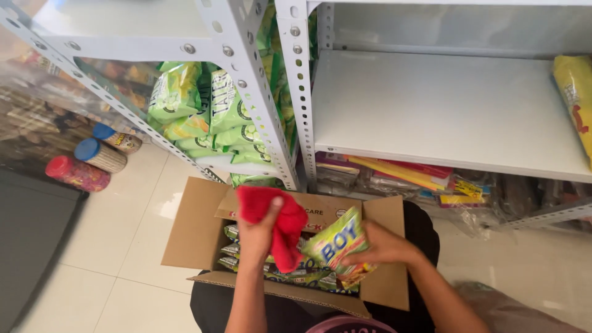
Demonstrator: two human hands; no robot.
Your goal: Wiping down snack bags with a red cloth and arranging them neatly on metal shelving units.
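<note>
Nearest the camera, an open cardboard box rests on the person's lap, its flaps spread, with rows of snack packets lying inside. The left hand is closed around a red cloth, thumb on top, the cloth bunched and hanging over the middle of the box. The right hand is curled around a green-and-yellow snack packet, fingers behind it and thumb at its lower edge, holding it tilted just above the box's right half and touching the cloth's edge. The grip on the packet looks light and low, so it could slip back into the box or crease if squeezed; the dangling cloth could drag across the packets below and shift them, and the box, balanced on the knees, could tip if either arm presses on a flap. Beyond the box stands a white metal shelving unit: its perforated uprights rise just behind the box's far flap and narrow the way upward. The wide right-hand shelf is mostly bare, with a yellow bag at its far right. Green snack bags fill the left bay, and flat colourful packs lie on the lower shelf. On the tiled floor to the left lie three jars with coloured lids.
</note>
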